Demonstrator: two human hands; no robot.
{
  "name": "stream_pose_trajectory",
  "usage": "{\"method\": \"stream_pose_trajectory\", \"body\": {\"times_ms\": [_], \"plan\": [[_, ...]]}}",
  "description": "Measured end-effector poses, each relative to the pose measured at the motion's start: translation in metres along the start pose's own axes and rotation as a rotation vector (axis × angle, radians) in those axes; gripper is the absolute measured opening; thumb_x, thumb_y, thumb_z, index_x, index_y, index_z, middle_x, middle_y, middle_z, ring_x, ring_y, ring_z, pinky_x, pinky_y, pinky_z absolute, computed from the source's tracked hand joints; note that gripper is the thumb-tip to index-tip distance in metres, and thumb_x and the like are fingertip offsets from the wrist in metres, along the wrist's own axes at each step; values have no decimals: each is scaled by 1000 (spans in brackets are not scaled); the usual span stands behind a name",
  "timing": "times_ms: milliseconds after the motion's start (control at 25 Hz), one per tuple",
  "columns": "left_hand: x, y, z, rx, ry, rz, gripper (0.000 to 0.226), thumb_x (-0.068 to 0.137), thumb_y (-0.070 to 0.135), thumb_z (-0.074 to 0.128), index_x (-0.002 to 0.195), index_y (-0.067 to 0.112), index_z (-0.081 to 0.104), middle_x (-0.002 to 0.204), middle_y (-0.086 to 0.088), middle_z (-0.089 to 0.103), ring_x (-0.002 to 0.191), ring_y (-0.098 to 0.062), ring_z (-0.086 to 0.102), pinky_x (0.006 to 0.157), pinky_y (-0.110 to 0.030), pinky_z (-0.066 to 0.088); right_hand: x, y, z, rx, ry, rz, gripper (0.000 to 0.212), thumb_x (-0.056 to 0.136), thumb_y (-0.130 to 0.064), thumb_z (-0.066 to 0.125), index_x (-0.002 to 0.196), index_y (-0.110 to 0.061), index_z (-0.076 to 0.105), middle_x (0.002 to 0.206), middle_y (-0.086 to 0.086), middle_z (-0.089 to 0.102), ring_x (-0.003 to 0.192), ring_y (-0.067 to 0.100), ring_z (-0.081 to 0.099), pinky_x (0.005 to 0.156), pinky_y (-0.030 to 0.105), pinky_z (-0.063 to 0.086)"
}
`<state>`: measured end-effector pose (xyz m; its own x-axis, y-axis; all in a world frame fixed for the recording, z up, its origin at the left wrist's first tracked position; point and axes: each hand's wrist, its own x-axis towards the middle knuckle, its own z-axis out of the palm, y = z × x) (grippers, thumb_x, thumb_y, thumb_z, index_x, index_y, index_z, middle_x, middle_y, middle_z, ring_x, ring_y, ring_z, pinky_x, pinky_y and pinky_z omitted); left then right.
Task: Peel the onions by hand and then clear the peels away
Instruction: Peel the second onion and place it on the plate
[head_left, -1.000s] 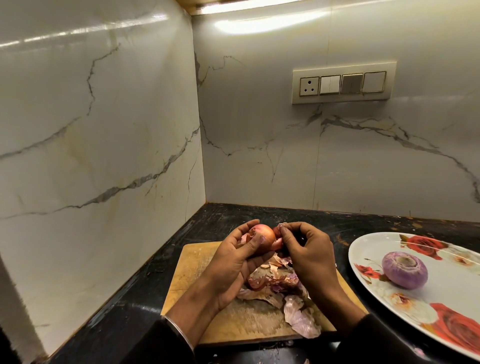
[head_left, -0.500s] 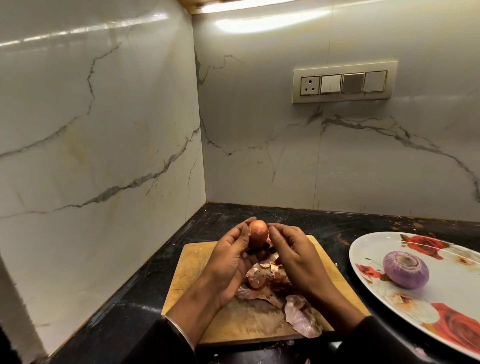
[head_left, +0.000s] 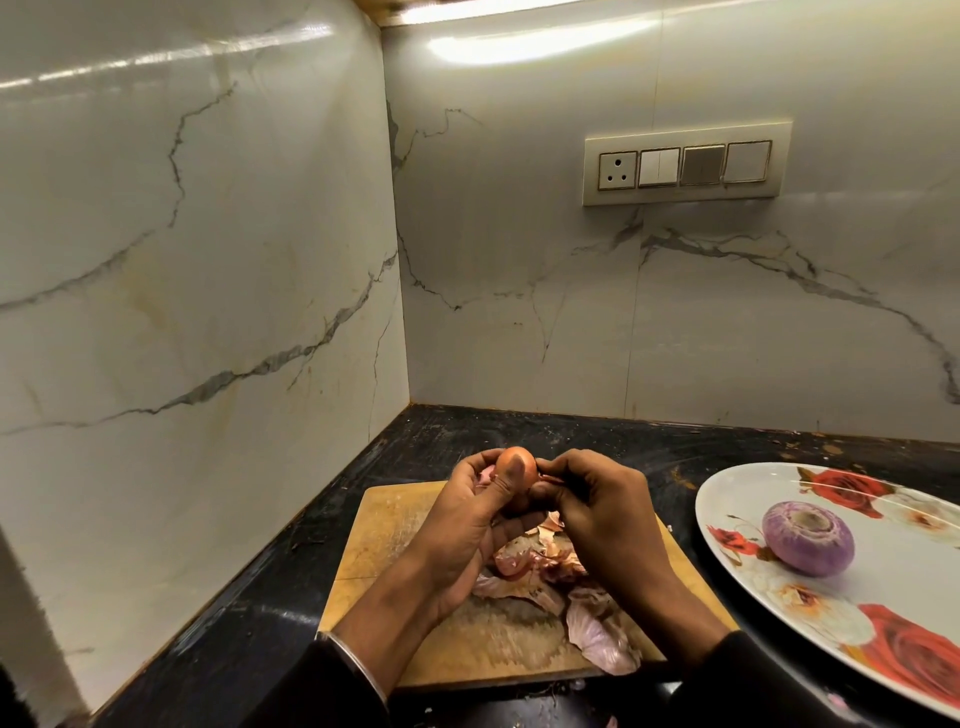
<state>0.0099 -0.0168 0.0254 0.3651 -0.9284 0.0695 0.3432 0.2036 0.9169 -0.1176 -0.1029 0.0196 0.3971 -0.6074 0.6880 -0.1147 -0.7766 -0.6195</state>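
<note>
Peeling step: left hand (head_left: 467, 525) grips onion (head_left: 516, 466); right hand (head_left: 597, 506) pinches skin at 3 o'clock. Next: tear downward.

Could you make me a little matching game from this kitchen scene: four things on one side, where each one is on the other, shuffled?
Things:
1. brown onion
2. purple peeled onion
3. loose peels
4. switch panel

Places:
A. on the wooden cutting board
B. on the marble wall
C. held between the left hand and right hand
D. on the flowered plate

Pairs: 1-C, 2-D, 3-A, 4-B
</note>
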Motion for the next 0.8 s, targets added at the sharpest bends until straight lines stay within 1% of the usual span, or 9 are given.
{"method": "stream_pose_trajectory", "body": {"times_ms": [40, 120, 200, 320, 440, 520, 640, 720, 800], "plan": [[0, 0, 0, -10, 0, -11, 66, 78, 33, 72, 134, 6, 48, 126, -22, 62, 105, -29, 71, 89, -40, 59, 0, 1, 0, 4, 4, 8, 17, 83, 4, 71, 84, -13, 74, 76, -6, 70, 74, 6, 67, 66, 28, 57], [-1, 1, 1, -24, -11, -30, 63, 80, 32, 70, 132, 3, 50, 125, -23, 63, 104, -29, 71, 90, -40, 59, 0, 0, 0, 19, 17, 13, 21, 82, 8, 70, 81, -13, 73, 74, -6, 71, 72, 6, 68, 65, 29, 58], [-2, 2, 2, -33, -17, -41, 60, 82, 32, 68, 131, 3, 51, 124, -23, 63, 103, -29, 72, 89, -39, 59, -1, -2, 0, 21, 35, 1, 21, 82, 8, 70, 79, -13, 72, 72, -6, 70, 70, 5, 67, 63, 24, 57], [-2, 2, 1, -40, -32, -48, 57, 85, 33, 67, 130, 1, 53, 124, -24, 64, 103, -29, 71, 85, -38, 60, 0, -5, 1, 15, 67, 9, 23, 81, 9, 68, 76, -13, 69, 68, -6, 67, 67, 5, 65, 57, 12, 50], [0, 1, -1, 10, -62, -39, 55, 89, 35, 65, 131, 2, 55, 125, -24, 64, 100, -26, 70, 81, -36, 59, 2, -6, 1, 1, 74, 31, 28, 81, 11, 65, 74, -15, 66, 66, -7, 65, 68, 3, 63, 55, 9, 46], [0, 0, -1, 36, -72, -38, 49, 90, 36, 63, 126, 3, 60, 117, -20, 67, 93, -24, 68, 74, -33, 55, 4, -6, 1, 20, 65, 69, 29, 82, 12, 64, 72, -16, 66, 67, -6, 65, 68, 3, 63, 55, 9, 46], [-3, 2, 1, 51, -105, -23, 40, 91, 35, 61, 116, 5, 65, 102, -15, 67, 86, -21, 63, 65, -27, 49, 5, -5, 1, 135, 31, 168, 29, 85, 10, 63, 73, -16, 66, 66, -4, 65, 62, 5, 61, 55, 16, 47], [-4, 3, 2, 35, -132, -15, 38, 90, 33, 61, 115, 5, 65, 101, -14, 66, 85, -21, 61, 62, -25, 47, 7, -6, 1, 243, 4, 246, 26, 88, 9, 61, 75, -13, 66, 67, -1, 64, 58, 3, 58, 55, 18, 46], [-5, 4, 2, 3, -133, -16, 39, 88, 29, 61, 118, 4, 63, 104, -17, 65, 85, -23, 62, 60, -26, 48, 8, -8, 1, 375, -20, 329, 22, 92, 8, 57, 79, -8, 65, 67, 2, 61, 56, 2, 55, 52, 16, 45]]}}
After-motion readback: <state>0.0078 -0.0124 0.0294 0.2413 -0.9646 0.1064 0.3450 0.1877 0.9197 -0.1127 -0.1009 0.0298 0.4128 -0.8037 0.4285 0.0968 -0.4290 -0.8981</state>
